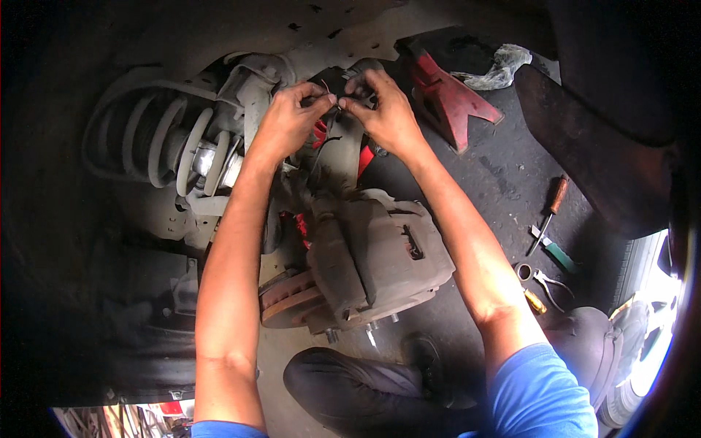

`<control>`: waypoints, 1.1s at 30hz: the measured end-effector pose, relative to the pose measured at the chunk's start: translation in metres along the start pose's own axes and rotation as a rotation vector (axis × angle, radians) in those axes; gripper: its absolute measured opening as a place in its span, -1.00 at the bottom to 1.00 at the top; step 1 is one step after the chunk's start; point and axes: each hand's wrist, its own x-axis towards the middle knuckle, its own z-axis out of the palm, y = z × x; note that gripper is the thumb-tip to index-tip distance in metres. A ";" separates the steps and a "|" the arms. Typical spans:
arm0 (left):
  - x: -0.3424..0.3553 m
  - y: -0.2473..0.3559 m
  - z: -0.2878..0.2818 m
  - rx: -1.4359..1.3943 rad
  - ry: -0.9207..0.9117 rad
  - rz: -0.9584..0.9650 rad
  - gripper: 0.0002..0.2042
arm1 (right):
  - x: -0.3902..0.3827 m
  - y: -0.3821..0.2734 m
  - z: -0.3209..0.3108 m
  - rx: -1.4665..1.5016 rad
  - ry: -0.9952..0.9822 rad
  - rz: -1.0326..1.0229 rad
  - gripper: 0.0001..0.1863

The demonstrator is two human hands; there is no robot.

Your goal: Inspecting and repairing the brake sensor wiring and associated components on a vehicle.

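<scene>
Near the top middle, under the wheel arch, my left hand (293, 118) and my right hand (385, 113) meet almost fingertip to fingertip. Each pinches thumb against fingers on a thin wire (326, 85), whose short end sticks up by the left fingertips. Just below the hands runs a grey suspension arm (340, 157) with red parts beside it. Closer to me, between my forearms, sits a dusty brake caliper (380, 255) over a rusty brake disc (288, 298). How the wire runs between the fingers is too small to make out.
A coil spring (171, 142) stands left of my left forearm. On the floor at right are a red jack stand (456, 106), a crumpled plastic bag (504, 67), a screwdriver (559, 196), a green-handled knife (561, 257), pliers (553, 282) and a metal ring (523, 271).
</scene>
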 end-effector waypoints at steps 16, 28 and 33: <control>0.004 -0.013 0.008 -0.086 -0.030 -0.026 -0.71 | -0.003 0.004 0.003 -0.227 0.019 -0.101 -0.67; 0.004 -0.008 0.005 -0.171 -0.073 -0.114 -0.70 | -0.004 0.005 0.004 -0.079 -0.018 -0.062 -0.68; 0.004 -0.004 0.010 -0.365 -0.053 -0.078 -0.72 | -0.002 0.003 0.000 -0.124 -0.011 -0.108 -0.67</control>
